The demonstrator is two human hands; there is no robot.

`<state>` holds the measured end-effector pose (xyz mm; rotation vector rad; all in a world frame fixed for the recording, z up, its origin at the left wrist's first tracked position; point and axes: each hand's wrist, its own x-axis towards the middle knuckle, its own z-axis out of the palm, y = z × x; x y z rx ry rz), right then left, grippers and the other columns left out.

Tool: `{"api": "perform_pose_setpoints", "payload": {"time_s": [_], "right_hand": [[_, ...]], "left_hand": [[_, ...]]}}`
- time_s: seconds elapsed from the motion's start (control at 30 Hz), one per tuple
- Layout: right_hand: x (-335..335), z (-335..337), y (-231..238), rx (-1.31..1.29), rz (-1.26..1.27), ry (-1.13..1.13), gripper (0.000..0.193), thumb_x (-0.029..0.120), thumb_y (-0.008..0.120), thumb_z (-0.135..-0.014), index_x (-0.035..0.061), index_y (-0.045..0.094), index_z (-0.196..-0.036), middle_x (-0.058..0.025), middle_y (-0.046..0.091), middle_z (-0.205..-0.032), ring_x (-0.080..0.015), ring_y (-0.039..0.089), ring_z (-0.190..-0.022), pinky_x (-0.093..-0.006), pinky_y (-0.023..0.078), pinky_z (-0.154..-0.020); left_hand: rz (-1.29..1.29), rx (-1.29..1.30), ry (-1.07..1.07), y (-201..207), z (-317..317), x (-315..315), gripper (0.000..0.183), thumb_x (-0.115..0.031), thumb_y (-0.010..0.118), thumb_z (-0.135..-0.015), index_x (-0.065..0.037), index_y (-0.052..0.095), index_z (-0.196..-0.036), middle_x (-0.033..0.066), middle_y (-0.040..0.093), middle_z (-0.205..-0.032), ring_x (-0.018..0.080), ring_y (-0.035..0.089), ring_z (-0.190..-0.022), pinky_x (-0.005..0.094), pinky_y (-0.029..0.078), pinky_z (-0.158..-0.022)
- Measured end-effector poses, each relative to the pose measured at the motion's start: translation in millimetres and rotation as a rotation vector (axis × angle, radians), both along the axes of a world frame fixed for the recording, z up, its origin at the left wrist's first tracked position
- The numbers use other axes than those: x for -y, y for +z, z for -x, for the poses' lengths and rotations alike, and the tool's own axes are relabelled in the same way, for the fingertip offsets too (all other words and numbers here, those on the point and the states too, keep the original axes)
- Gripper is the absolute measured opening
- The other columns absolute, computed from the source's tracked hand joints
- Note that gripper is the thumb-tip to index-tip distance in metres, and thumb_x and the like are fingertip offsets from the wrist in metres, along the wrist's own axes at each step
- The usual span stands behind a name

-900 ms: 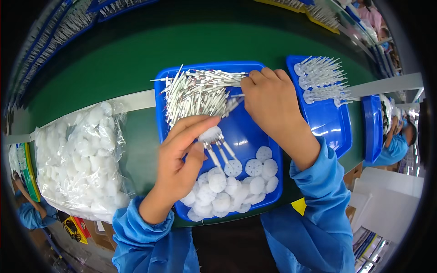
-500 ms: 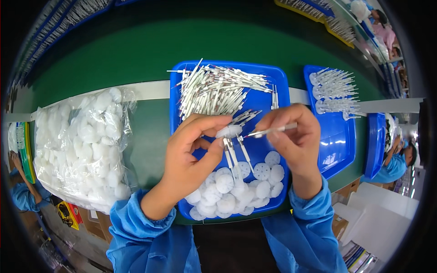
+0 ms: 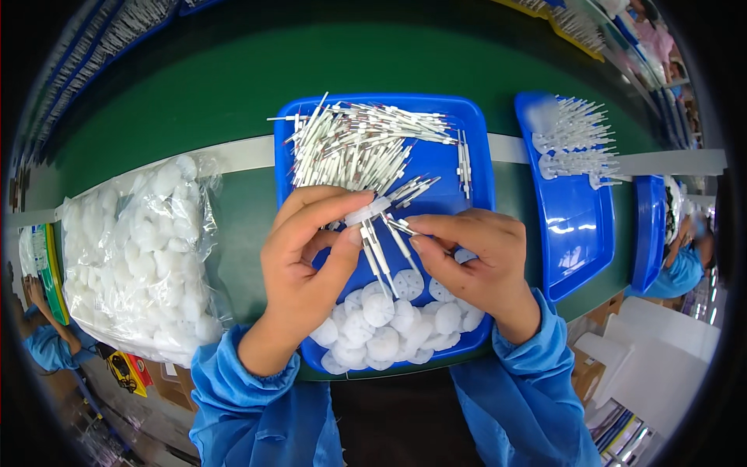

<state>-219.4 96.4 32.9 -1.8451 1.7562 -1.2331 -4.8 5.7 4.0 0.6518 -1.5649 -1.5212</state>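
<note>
My left hand [image 3: 303, 257] pinches a round white plastic disc [image 3: 368, 211] between thumb and fingertips, above the middle of a blue tray [image 3: 481, 159]. Several thin white rods [image 3: 376, 249] stick out of the disc, pointing down toward me. Between its thumb and forefinger my right hand [image 3: 486, 253] grips another thin white rod [image 3: 401, 226], whose end meets the disc's right side; the fingers partly cover it. A heap of white rods [image 3: 350, 152] with dark reddish ends fills the tray's far part. White perforated discs [image 3: 381, 335] are piled in its near part.
A clear bag of white discs [image 3: 144, 257] lies on the left of the green table [image 3: 311, 58]. To the right, another blue tray [image 3: 576, 257] holds rows of assembled discs with rods [image 3: 576, 132]. People in blue sleeves [image 3: 681, 272] sit at both sides.
My right hand has brought its rod leftward against the disc and turned it, so the rod now touches the disc's edge. My left hand still holds the disc, slightly more tilted.
</note>
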Motion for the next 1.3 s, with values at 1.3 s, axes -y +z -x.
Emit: {"api": "perform_pose_setpoints", "payload": {"time_s": [1.3], "right_hand": [[2, -4, -2, -0.328, 0.069, -0.042, 0.028, 0.015, 0.090, -0.084, 0.0060, 0.081, -0.108, -0.0051, 0.078, -0.085, -0.0224, 0.076, -0.074, -0.0351, 0.056, -0.063]], "left_hand": [[-0.037, 0.121, -0.027, 6, 8, -9, 0.047, -0.010, 0.087, -0.092, -0.004, 0.071, -0.136, 0.0121, 0.076, -0.129, 0.0225, 0.073, -0.111, 0.0342, 0.059, -0.087]]}}
